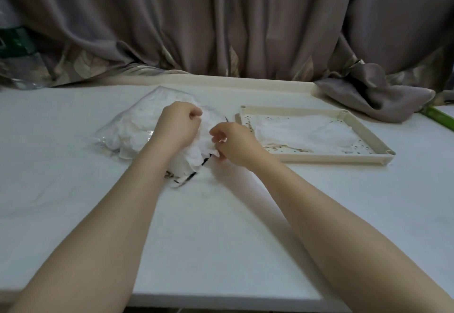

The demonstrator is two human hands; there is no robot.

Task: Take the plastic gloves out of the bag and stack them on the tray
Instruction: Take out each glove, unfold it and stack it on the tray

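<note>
Our left hand (178, 126) is fisted on the glove bag (137, 126); our right hand (234, 144) pinches a glove edge (213, 152). At three o'clock, the tray (363, 129) holds filmy gloves (307, 132), their count unreadable.

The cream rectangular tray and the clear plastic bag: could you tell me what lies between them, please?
In the head view, the right hand, pinching a glove edge at the bag's mouth, left of the tray.

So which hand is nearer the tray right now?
Right. The right hand sits just off the tray at its left edge, pinching a glove; the left hand is farther left, on the bag.
</note>
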